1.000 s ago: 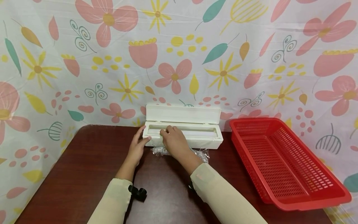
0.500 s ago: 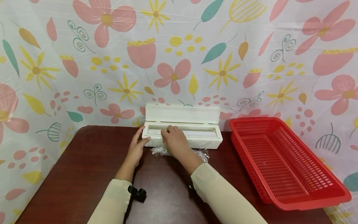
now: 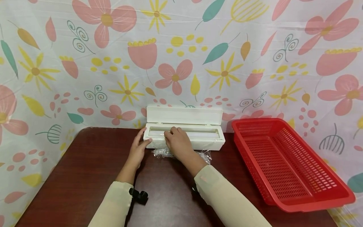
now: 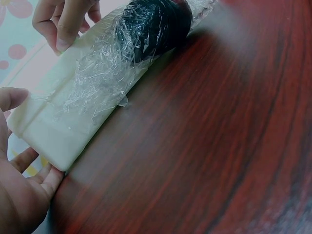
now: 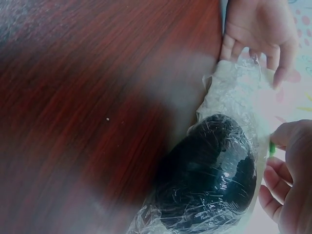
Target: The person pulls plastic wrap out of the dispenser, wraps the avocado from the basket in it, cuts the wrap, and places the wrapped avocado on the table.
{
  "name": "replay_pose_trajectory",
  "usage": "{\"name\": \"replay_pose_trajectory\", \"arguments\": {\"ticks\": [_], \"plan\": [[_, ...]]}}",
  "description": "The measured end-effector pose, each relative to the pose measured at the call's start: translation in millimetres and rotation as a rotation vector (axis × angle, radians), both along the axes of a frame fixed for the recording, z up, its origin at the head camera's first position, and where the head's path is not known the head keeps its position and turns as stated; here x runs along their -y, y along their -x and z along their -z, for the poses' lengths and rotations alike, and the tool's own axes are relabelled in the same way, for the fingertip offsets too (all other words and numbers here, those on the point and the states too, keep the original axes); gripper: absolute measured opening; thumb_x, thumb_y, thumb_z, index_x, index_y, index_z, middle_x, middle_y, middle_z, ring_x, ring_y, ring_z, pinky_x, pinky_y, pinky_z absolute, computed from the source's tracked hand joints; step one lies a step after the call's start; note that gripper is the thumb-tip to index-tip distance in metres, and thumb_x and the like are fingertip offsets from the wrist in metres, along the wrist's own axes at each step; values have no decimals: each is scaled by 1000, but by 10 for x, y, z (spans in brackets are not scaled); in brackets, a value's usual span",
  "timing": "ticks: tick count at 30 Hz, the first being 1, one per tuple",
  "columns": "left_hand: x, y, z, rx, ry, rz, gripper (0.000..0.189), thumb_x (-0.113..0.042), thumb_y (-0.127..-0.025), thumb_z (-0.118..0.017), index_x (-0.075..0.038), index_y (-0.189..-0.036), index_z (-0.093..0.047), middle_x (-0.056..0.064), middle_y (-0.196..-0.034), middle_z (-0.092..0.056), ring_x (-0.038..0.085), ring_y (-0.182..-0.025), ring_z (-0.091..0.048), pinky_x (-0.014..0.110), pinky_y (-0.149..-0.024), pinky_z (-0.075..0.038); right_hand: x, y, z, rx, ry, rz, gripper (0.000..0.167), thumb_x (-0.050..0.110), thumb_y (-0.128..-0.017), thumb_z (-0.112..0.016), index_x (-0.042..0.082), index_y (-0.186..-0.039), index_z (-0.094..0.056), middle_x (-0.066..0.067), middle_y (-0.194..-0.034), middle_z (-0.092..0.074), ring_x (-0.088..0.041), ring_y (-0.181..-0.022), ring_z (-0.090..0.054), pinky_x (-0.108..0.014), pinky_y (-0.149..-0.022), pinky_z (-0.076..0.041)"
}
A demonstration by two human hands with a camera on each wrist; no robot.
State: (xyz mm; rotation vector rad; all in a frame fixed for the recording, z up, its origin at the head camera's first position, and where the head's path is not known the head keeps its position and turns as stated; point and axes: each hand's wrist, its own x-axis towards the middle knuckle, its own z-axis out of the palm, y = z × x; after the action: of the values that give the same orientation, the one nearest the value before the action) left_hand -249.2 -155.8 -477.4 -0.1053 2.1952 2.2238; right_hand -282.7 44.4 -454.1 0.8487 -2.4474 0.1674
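A white cling film dispenser [image 3: 185, 144] stands at the table's back edge with its lid [image 3: 184, 115] raised and a white roll [image 3: 202, 135] inside. My left hand [image 3: 137, 152] holds its left end, thumb on the front and fingers around the end. My right hand [image 3: 178, 142] is over the front rim, its fingers curled, pinching a small green slider [image 5: 272, 147] that mostly hides under the thumb. Clear cling film [image 4: 97, 83] hangs down the dispenser's front and wraps a dark, rounded object [image 5: 209, 170]. In the head view the right hand and forearm hide that object.
A red perforated plastic basket [image 3: 255, 164] sits on the right of the dark wood table [image 3: 79, 183]. A flower-printed cloth [image 3: 175, 47] hangs right behind the dispenser. Crumpled film [image 3: 205, 156] shows beside the right forearm.
The right hand has slid slightly to the right along the dispenser's front rim. The left hand keeps its hold, and the dispenser and basket stay in place.
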Motion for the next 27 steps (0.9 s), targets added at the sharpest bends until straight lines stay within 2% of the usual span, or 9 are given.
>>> {"name": "replay_pose_trajectory", "arguments": {"ticks": [7, 16, 20, 23, 27], "plan": [[7, 0, -8, 3, 18, 9, 64, -24, -103, -59, -28, -160, -30, 11, -165, -17, 32, -139, -36, 50, -117, -31, 5, -11, -14, 31, 7, 16, 12, 21, -102, -58, 15, -93, -62, -5, -93, -60, -23, -80, -53, -35, -69, -46], [7, 6, 2, 4, 13, 8, 64, -24, -103, -59, -28, -159, -30, 11, -163, -20, 30, -135, -38, 47, -116, -31, -4, -18, -18, 116, -15, 72, 13, 21, -102, -56, 14, -91, -57, -5, -100, -59, -23, -84, -50, -36, -70, -43], [7, 5, 1, -1, 16, 0, 64, -23, -102, -60, -27, -159, -31, 12, -164, -20, 31, -137, -37, 49, -117, -31, -11, -20, -11, 140, 18, 80, 12, 21, -101, -56, 15, -90, -58, -4, -100, -60, -23, -86, -52, -37, -72, -44], [1, 2, -7, -6, 16, -3, 64, -22, -102, -60, -26, -159, -31, 13, -164, -20, 31, -137, -36, 49, -117, -31, -21, -30, -10, 171, 65, 81, 8, 20, -100, -57, 16, -96, -63, -4, -102, -61, -24, -90, -54, -39, -77, -46], [-6, -3, -12, -5, 7, -1, 65, -22, -102, -60, -25, -160, -30, 13, -164, -19, 30, -137, -36, 48, -117, -30, -38, -31, -2, 208, 102, 85, 11, 19, -100, -57, 17, -106, -66, -4, -105, -63, -26, -95, -56, -41, -83, -46]]}}
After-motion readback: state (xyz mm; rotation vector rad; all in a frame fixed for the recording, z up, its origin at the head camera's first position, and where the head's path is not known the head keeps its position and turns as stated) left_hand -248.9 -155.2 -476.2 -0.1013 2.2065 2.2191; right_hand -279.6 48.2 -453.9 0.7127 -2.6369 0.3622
